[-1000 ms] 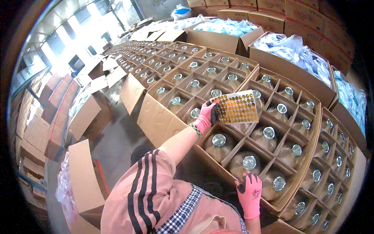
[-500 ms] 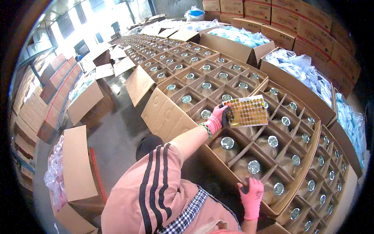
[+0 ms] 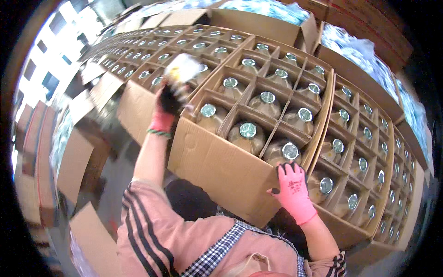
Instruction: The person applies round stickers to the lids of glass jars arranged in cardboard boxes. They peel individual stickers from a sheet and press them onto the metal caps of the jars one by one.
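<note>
My left hand, in a pink glove with dark fingers, is closed on a sheet of round gold stickers; motion blurs both. It is up beyond the far left corner of the nearest cardboard box. That box is divided by cardboard partitions, with a large clear glass bottle with a silvery top in each visible compartment. At its near right corner, my right hand, gloved likewise, lies with fingers spread over the rim. Just beyond those fingertips is another bottle.
More divided boxes of bottles run to the far left and to the right. Behind them stand open cartons of bluish plastic bags. Stacked brown cartons rise at the back right. Open carton flaps stick up at the left.
My left hand has swung left with the sticker sheet, away from above the bottles. My right hand has come up onto the box rim. The view has shifted too.
</note>
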{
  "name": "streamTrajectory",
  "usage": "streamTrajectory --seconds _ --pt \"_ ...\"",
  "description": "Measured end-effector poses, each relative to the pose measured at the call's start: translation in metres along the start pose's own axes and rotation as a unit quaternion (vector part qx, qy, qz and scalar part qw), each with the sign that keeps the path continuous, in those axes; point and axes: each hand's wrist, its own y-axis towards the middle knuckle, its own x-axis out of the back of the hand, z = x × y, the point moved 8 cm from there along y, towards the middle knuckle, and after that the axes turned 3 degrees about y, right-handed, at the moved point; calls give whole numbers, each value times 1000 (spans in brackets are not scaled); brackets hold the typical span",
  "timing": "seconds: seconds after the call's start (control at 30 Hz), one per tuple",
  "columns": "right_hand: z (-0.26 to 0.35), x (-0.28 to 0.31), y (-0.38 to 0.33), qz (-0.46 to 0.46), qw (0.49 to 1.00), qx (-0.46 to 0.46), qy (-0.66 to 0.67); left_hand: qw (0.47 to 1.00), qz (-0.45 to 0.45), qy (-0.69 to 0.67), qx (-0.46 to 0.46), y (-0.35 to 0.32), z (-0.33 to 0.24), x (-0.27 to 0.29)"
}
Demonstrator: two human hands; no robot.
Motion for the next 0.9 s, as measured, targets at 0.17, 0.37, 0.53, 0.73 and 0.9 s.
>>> streamTrajectory --seconds 0.17,0.37,0.53,0.73,0.9 --pt "-17 -33 20 -3 985 -167 -52 985 -154 32 -66 -34 -39 116" --pt "-22 -41 18 -47 938 -300 -169 975 -144 163 -53 -41 -24 124" --pt "-24 -49 26 -31 919 -339 -200 946 -173 273 -20 -63 -16 179" --pt "-26 -54 24 8 911 -360 -201 914 -187 328 -148 -79 -10 178" --pt "-22 -47 23 -57 930 -322 -170 830 -314 441 -139 -95 -8 217"
